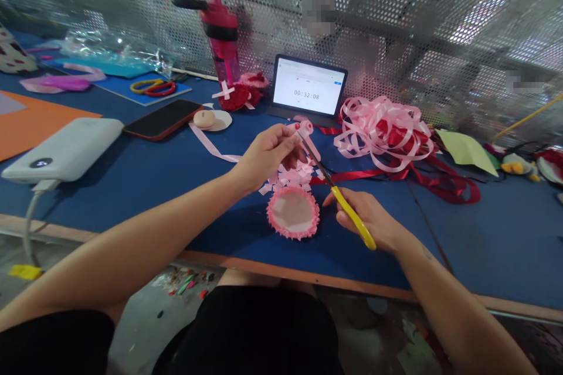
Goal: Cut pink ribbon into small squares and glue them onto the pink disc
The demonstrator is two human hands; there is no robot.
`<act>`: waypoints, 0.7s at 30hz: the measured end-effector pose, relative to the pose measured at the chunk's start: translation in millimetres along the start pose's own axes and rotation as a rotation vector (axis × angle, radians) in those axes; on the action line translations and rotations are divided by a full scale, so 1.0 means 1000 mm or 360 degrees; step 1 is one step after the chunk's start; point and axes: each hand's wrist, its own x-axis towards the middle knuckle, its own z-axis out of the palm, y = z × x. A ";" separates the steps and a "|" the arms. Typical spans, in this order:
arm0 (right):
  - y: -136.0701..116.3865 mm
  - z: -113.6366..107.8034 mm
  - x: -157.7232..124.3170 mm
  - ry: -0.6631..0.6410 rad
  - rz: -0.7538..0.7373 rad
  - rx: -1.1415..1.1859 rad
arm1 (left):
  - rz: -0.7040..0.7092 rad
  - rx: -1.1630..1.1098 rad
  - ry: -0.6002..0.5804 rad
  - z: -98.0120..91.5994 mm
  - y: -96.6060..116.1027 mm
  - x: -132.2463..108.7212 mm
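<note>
My left hand (273, 155) is closed on a pink ribbon (311, 142), part of which stands looped above the fingertips. Yellow-handled scissors (352, 217) are in my right hand (367, 215), their blades pointing up and left to the ribbon by my left fingers. Whether the blades touch the ribbon I cannot tell. Below my left hand lies a pile of small cut pink ribbon pieces (292, 176). Just in front of that pile is a round disc (294, 212) with a pale centre and a frilled pink edge, flat on the blue table (246, 228).
A tablet (308, 87) showing a timer stands at the back, beside a heap of pink ribbon (382, 132). Dark red ribbon (448, 179) trails rightward. To the left are a phone (163, 119), a white power bank (65, 149), red-handled scissors (160, 89) and a pink bottle (222, 41).
</note>
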 end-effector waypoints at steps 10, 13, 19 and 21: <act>0.004 0.003 0.000 0.0011 -0.0038 0.0014 | -0.0076 0.0000 -0.0156 -0.001 0.000 -0.001; 0.003 0.003 0.000 0.0021 -0.0015 0.0078 | -0.0104 0.0030 -0.0151 -0.001 -0.001 -0.002; 0.001 0.004 0.000 -0.0030 0.0050 0.0233 | -0.0148 0.0052 -0.0161 0.000 0.000 -0.003; 0.001 0.005 0.000 -0.0052 0.0075 0.0282 | -0.0145 0.0038 -0.0163 0.000 0.000 -0.002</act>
